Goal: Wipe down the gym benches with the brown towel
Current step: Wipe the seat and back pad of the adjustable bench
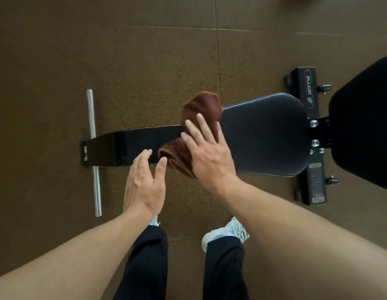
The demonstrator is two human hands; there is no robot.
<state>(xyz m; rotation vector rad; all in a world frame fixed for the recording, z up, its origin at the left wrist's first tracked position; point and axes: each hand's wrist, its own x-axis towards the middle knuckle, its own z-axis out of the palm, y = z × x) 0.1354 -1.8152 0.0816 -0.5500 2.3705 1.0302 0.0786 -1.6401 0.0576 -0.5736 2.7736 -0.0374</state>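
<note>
A black gym bench runs across the middle of the view, its padded seat to the right and its narrow black frame beam to the left. The brown towel lies draped over the seat's narrow end, hanging off both sides. My right hand presses flat on the towel with straight, spread fingers. My left hand hovers open just beside the beam's near edge, its thumb close to the towel's hanging end and holding nothing.
A silver foot bar crosses the beam's left end. The bench's black rear base with wheels and bolts sits right, beside a second black pad. Brown rubber floor tiles surround it. My legs and white shoes stand below.
</note>
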